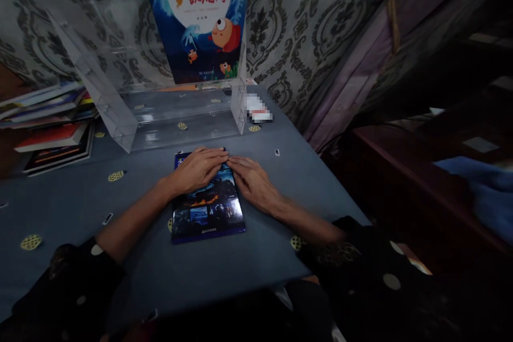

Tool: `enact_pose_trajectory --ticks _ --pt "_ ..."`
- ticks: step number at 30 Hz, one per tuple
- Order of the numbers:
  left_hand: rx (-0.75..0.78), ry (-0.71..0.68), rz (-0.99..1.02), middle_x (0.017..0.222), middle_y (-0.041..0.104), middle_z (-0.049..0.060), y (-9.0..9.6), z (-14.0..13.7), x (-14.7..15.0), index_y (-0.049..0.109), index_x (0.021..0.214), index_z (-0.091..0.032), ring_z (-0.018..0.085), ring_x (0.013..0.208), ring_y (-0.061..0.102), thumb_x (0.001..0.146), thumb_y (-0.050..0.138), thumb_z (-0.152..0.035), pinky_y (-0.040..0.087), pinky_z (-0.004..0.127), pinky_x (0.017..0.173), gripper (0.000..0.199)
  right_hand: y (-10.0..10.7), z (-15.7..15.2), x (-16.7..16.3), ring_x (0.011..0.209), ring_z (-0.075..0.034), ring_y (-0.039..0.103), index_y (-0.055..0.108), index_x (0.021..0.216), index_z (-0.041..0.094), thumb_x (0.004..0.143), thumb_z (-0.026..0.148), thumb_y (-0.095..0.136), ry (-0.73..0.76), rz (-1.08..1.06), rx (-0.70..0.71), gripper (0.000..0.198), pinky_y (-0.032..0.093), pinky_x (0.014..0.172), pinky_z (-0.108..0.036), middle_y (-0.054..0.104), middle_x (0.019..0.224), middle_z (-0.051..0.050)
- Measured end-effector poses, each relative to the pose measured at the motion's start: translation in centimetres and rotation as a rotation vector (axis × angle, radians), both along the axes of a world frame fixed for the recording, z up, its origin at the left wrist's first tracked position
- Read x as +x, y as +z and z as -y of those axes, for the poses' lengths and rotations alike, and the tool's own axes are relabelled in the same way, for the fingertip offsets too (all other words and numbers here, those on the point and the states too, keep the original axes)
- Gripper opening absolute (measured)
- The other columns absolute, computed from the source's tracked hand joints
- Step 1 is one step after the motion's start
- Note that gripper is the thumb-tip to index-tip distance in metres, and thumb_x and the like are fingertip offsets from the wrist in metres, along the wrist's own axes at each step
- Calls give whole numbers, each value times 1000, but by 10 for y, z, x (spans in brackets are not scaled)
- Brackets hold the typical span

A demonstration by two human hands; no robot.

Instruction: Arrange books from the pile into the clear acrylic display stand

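- The dark, photo-covered book (208,214) lies shut and flat on the desk (312,197); it sits at about 6 o'clock from the clear acrylic stand (116,112), well apart from it;
- for a steady contact here, I would keep the pressure light and even across the cover's 12 o'clock edge; too much weight at the 1 o'clock corner could swivel the book;
- lifting the palms slightly would probably avoid dragging on the glossy cover;
- the left hand (200,170) rests palm down across the cover's upper part, fingers together and pointing to about 2 o'clock; its grip is flat, clasping nothing;
- the right hand (256,184) slants in from 4 o'clock, fingertips at the 1 o'clock corner beside the left fingertips; its grip looks loose and unclenched, its underside hidden.
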State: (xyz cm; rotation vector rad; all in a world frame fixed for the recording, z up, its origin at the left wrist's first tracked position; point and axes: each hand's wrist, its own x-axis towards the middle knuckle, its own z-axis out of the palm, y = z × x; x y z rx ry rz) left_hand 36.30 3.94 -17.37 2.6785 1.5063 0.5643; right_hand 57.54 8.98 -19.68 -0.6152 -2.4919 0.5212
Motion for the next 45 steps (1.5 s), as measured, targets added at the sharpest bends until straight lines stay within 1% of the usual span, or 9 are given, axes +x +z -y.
enact_pose_trajectory --ticks 7,15,17,21,28,34,40,42,45 --pt "-38 -20 -26 137 64 11 6 18 8 60 132 -15 24 131 56 100 41 -20 43 47 106 38 1 14 13 127 -27 57 63 130 15 92 11 43 36 -7 12 43 48 106 -52 65 133 -13" --pt "-14 -91 35 133 66 8 7 40 19 62 130 -21 20 127 59 101 41 -20 46 44 103 36 1 35 30 128 -27 56 62 130 16 91 9 43 70 1 36 44 49 106 -54 65 133 -14" --pt "-26 -94 35 134 66 9 8 48 23 62 130 -19 21 128 59 101 41 -20 46 45 103 36 1 42 36 128 -27 56 62 130 14 91 9 42 88 -5 37 44 50 105 -54 65 133 -15" --pt "-55 -111 29 136 65 11 12 63 31 61 132 -17 22 128 58 103 39 -22 45 45 104 37 3 57 50 130 -26 55 60 134 18 91 9 43 109 -2 30 47 51 105 -53 64 135 -14" --pt "-71 -156 -11 134 66 9 22 92 47 61 131 -16 21 129 58 105 36 -23 44 40 105 37 6 84 74 130 -25 56 58 136 16 93 8 42 174 15 61 46 53 104 -50 65 132 -14" --pt "-45 -79 -100 138 63 8 17 120 63 58 134 -15 20 132 55 104 35 -21 40 42 110 38 6 99 86 129 -26 57 55 140 15 93 5 43 199 -2 103 50 54 103 -50 65 133 -16" --pt "-2 51 -209 145 56 16 11 149 83 48 142 -7 25 139 47 93 42 -11 38 42 111 50 0 100 87 126 -26 59 52 143 17 91 3 43 197 -64 115 55 54 102 -51 67 130 -14" --pt "12 80 -235 146 55 17 9 157 87 48 142 -6 27 139 48 91 44 -11 38 42 110 51 -2 99 86 125 -26 59 50 145 17 90 3 44 200 -92 120 57 54 103 -51 68 129 -14" --pt "25 131 -242 147 54 17 7 168 88 48 141 -6 28 138 47 91 45 -11 40 44 109 51 -4 99 86 126 -26 59 46 149 22 92 4 45 200 -99 112 60 54 103 -52 67 131 -12"
